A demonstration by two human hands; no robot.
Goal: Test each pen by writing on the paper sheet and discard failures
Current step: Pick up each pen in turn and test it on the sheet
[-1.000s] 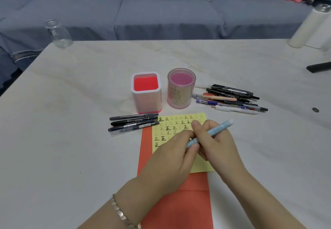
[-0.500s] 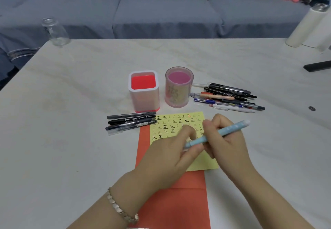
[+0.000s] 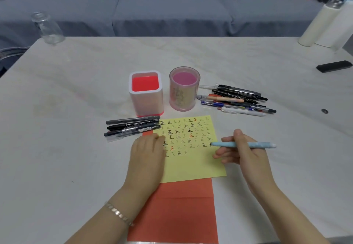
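Observation:
A yellow paper sheet [image 3: 193, 159] covered in rows of written characters lies on a red sheet [image 3: 181, 211]. My left hand [image 3: 147, 154] lies flat on the yellow sheet's left edge. My right hand [image 3: 240, 152] grips a light blue pen [image 3: 242, 144], held level, tip pointing left over the sheet's right edge. Three dark pens [image 3: 133, 127] lie left of the sheet. A pile of several pens [image 3: 235, 100] lies at the upper right. A square red-and-white holder [image 3: 146, 93] and a round pink holder [image 3: 184, 89] stand behind the sheet.
A glass jar [image 3: 46, 27] stands at the table's far left corner. White cylinders [image 3: 324, 24] stand at the far right, with a black object [image 3: 334, 66] near them. A small dark disc [image 3: 324, 111] lies on the right. A grey sofa [image 3: 152, 5] runs behind the table.
My hands have separated: the left let go of the blue pen's tip end and settled flat on the sheet. The right moved rightward with the pen, now level, tip exposed.

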